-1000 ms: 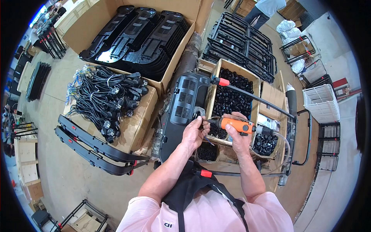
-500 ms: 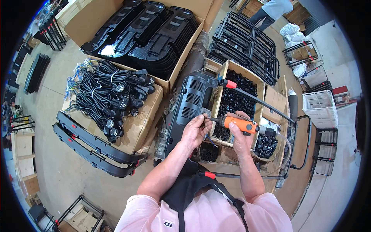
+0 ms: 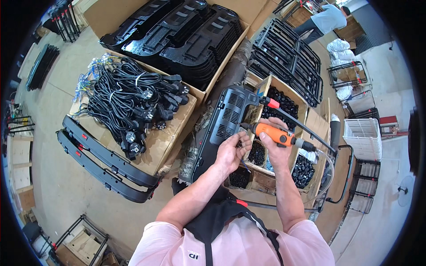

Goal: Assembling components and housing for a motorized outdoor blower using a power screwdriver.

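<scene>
My right hand (image 3: 276, 150) is wrapped round an orange air screwdriver (image 3: 274, 134), with a clear hose running from its back end. The tool is held level, its dark tip pointing left. Just below that tip is my left hand (image 3: 230, 154), palm up with fingers curled over small dark bits too small to name. Beyond it lies a long black plastic housing (image 3: 228, 106) with slotted vents. From the housing's end a black tubular frame (image 3: 296, 120) with red clips reaches to the right. A wooden box (image 3: 303, 104) of small black parts sits beneath the tool.
Bundled black power cables (image 3: 126, 99) lie on a cardboard box at left, beside two curved black strips (image 3: 108, 170). Behind stands a carton (image 3: 224, 66) of stacked black panels. Black metal frames (image 3: 288, 60) are piled at the back, where another person (image 3: 326, 21) bends over.
The screwdriver tip and my left fingers, close together before, are now apart; my left hand has dropped slightly and turned palm up. The view has shifted a little.
</scene>
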